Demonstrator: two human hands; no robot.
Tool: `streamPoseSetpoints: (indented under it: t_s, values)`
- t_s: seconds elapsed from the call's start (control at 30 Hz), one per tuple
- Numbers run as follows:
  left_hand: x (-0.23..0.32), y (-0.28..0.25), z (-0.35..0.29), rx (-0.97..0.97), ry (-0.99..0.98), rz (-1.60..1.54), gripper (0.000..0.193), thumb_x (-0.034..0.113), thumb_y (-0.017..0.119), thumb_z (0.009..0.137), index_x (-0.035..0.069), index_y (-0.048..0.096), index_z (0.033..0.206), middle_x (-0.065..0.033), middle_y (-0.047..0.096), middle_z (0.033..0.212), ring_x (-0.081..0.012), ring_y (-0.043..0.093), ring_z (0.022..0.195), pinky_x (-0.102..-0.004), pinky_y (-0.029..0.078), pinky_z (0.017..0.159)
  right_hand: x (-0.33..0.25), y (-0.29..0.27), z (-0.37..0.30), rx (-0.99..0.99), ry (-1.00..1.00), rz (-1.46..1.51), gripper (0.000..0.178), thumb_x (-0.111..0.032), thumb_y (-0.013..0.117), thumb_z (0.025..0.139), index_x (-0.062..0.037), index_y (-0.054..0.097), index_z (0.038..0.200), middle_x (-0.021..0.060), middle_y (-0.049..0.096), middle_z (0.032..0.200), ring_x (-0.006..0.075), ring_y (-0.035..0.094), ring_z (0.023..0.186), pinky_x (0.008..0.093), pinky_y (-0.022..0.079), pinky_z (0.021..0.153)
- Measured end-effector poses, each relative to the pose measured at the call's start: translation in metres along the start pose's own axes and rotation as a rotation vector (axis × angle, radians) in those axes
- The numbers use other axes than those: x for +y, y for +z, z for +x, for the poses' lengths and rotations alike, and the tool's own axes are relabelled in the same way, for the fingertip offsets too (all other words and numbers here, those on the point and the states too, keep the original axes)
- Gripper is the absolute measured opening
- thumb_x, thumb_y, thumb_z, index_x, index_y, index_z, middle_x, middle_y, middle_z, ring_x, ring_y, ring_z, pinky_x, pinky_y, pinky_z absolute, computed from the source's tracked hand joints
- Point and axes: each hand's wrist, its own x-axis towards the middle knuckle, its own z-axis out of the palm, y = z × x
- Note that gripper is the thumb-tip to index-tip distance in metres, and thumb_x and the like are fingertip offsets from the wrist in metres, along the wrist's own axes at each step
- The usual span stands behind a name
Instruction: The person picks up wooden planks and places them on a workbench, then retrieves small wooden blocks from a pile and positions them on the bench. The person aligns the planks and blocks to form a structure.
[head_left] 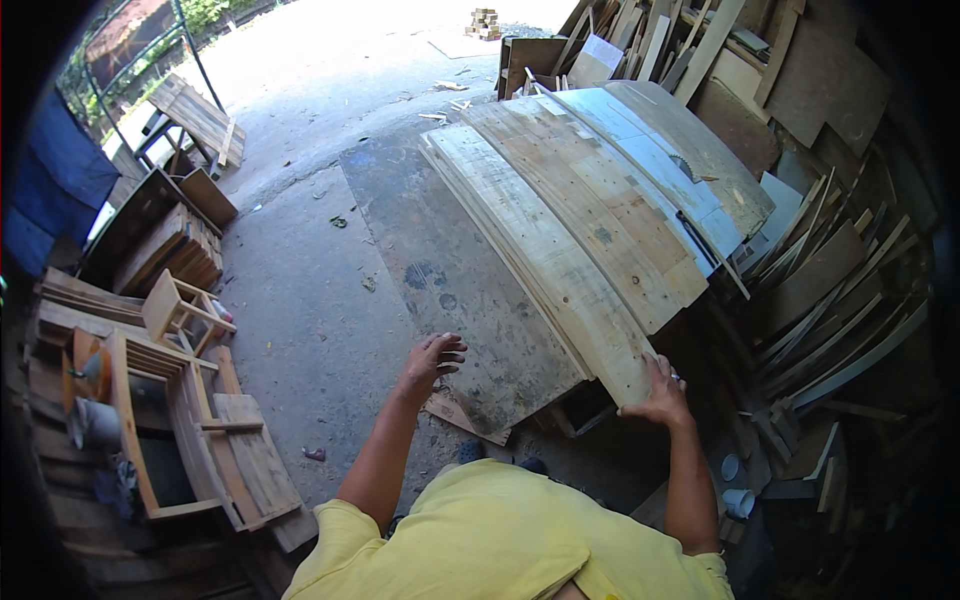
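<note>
My right hand [660, 392] grips the near end of a long pale wooden plank [560, 250], its thumb at one edge and its fingers at the other. This plank lies uppermost on a stack of boards along the workbench. Off to the left, my left hand [437, 357] hangs beside the bench with its fingers loosely curled and apart, holding nothing. Below it stretches the stained dark top of the workbench [440, 270]. A wider panel of joined boards [620, 225] lies alongside the plank on its right.
A toothed saw blade [683, 167] shows on the bench beyond a blue-lit panel [640, 135]. Wood offcuts [810, 290] lean thickly at the right. On the left stand a small wooden stool frame [180, 305] and a larger wooden frame [150, 430]. White cups [738, 502] lie low at right.
</note>
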Motion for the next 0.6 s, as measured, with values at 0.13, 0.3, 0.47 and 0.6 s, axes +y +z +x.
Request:
streamPoseSetpoints:
  t_s: [0.13, 0.3, 0.47, 0.6]
  values:
    - [0.003, 0.009, 0.0, -0.02, -0.001, 0.001, 0.031, 0.032, 0.048, 0.091, 0.005, 0.054, 0.106, -0.008, 0.061, 0.099, -0.0163, 0.059, 0.085, -0.031, 0.047, 0.075, 0.017, -0.001, -0.032, -0.053, -0.059, 0.151, 0.116, -0.045, 0.082, 0.04, -0.0131, 0.027, 0.137, 0.0167, 0.032, 0.136, 0.0342, 0.033, 0.126, 0.0495, 0.026, 0.102]
    - [0.009, 0.043, 0.011, -0.13, -0.012, 0.007, 0.032, 0.032, 0.047, 0.092, 0.005, 0.054, 0.108, -0.0081, 0.061, 0.1, -0.0169, 0.059, 0.086, -0.0319, 0.047, 0.077, 0.031, -0.01, -0.078, -0.078, -0.086, 0.278, 0.113, -0.042, 0.084, 0.04, -0.0116, 0.031, 0.136, 0.0148, 0.033, 0.137, 0.0337, 0.034, 0.126, 0.045, 0.028, 0.103]
    - [0.009, 0.092, 0.03, -0.408, 0.011, -0.083, 0.043, 0.036, 0.049, 0.091, 0.005, 0.047, 0.121, -0.0095, 0.058, 0.109, -0.0187, 0.058, 0.09, -0.0323, 0.047, 0.081, 0.041, -0.012, -0.123, -0.117, -0.062, 0.373, 0.114, -0.039, 0.085, 0.04, -0.0112, 0.031, 0.136, 0.014, 0.032, 0.137, 0.0324, 0.033, 0.127, 0.0454, 0.027, 0.104]
    - [0.009, 0.129, 0.054, -0.465, -0.101, -0.252, 0.048, 0.038, 0.049, 0.091, 0.005, 0.042, 0.125, -0.0102, 0.055, 0.115, -0.0197, 0.058, 0.093, -0.0336, 0.047, 0.083, 0.033, -0.015, -0.163, -0.132, 0.074, 0.269, 0.115, -0.04, 0.086, 0.038, -0.0107, 0.031, 0.136, 0.0188, 0.026, 0.141, 0.0358, 0.031, 0.128, 0.0439, 0.027, 0.105]
